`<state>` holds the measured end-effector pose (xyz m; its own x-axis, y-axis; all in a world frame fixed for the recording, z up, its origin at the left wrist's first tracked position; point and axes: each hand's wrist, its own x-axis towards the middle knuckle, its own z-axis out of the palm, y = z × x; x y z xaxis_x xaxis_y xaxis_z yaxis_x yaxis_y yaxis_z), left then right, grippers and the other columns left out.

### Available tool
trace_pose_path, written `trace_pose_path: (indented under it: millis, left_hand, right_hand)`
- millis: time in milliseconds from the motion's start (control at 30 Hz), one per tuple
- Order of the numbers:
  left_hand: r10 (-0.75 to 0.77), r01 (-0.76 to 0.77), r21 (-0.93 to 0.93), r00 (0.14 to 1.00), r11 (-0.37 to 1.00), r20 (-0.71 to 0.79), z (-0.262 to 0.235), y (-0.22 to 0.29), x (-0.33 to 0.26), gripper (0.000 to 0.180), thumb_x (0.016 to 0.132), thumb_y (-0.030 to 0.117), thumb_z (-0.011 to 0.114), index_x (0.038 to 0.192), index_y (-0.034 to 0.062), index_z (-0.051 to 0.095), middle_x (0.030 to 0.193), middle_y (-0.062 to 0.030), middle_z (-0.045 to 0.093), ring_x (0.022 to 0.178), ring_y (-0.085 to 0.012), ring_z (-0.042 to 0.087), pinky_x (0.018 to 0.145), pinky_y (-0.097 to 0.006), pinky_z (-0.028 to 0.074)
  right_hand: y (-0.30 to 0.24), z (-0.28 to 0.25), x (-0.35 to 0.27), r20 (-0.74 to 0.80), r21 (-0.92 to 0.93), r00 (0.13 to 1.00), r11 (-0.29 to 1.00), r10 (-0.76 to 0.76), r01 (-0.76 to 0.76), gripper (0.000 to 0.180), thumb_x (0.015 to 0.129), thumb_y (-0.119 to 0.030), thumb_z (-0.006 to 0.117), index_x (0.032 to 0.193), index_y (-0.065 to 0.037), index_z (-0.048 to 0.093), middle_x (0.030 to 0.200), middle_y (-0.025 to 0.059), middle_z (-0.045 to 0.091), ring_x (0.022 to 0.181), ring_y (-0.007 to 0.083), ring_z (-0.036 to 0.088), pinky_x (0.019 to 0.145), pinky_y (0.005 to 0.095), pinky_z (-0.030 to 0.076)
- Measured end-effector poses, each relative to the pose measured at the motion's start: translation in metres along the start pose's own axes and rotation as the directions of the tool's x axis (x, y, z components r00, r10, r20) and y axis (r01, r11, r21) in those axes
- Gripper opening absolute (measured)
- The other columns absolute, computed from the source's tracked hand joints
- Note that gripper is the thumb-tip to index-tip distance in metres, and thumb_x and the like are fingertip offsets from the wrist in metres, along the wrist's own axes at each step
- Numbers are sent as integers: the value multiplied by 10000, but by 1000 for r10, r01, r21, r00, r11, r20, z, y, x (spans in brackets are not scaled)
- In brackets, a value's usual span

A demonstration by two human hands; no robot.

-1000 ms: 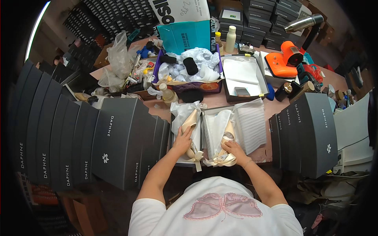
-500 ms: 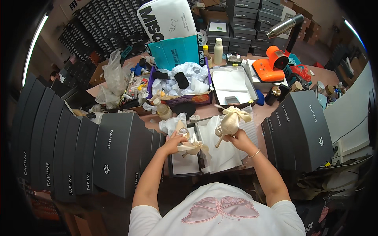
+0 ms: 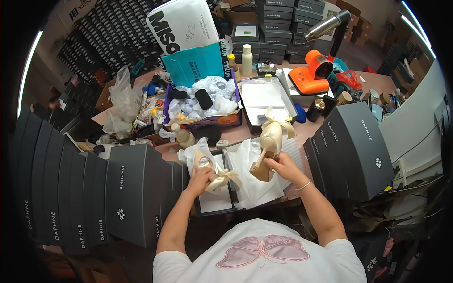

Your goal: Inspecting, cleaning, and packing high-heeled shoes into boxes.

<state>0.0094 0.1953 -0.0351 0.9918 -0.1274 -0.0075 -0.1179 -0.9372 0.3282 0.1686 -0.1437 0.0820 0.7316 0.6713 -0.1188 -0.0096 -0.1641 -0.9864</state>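
In my right hand (image 3: pixel 286 168) I hold a cream high-heeled shoe (image 3: pixel 271 141) with a ribbon bow, raised and tilted so its sole and heel show. My fingers close round its lower end. My left hand (image 3: pixel 201 180) grips the matching shoe (image 3: pixel 220 181), low over the left part of the open shoebox (image 3: pixel 214 204). That shoe's bow hangs to the right of my fingers. White tissue paper (image 3: pixel 245 172) spreads from the box beneath the raised shoe, and more bunches up beside the left one.
Dark shoeboxes (image 3: pixel 134 188) stand stacked at the left, others (image 3: pixel 361 151) at the right. Behind are a purple carton (image 3: pixel 203 121) full of crumpled paper, an open box (image 3: pixel 258 126) with white lining, bottles (image 3: pixel 247 60), and an orange device (image 3: pixel 309 78).
The right shoe has turned so that its sole and heel now face more toward me. My left hand and its shoe have shifted slightly down. The whole view has moved a little.
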Motion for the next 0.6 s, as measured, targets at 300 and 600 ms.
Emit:
trace_pose_path:
  millis: [300, 600]
  left_hand:
    - [-272, 52, -897, 959, 438, -78, -137, 88, 13, 283, 985, 198, 540, 1176, -8, 572, 1038, -88, 659, 943, -195, 632, 891, -310, 473]
    - [-110, 248, -789, 923, -562, 368, -77, 154, 2, 395, 1023, 350, 432, 1246, 24, 456, 1087, -137, 619, 875, -209, 650, 759, -347, 566]
  right_hand:
    - [-34, 5, -11, 95, -208, 996, 978, 2, 18, 342, 922, -285, 644, 1031, 39, 636, 852, 68, 667, 774, 117, 597, 690, 293, 495]
    - [11, 38, -29, 350, 425, 912, 832, 213, -358, 515, 1025, -462, 383, 1162, 2, 558, 1041, 59, 618, 903, 113, 583, 824, 282, 494]
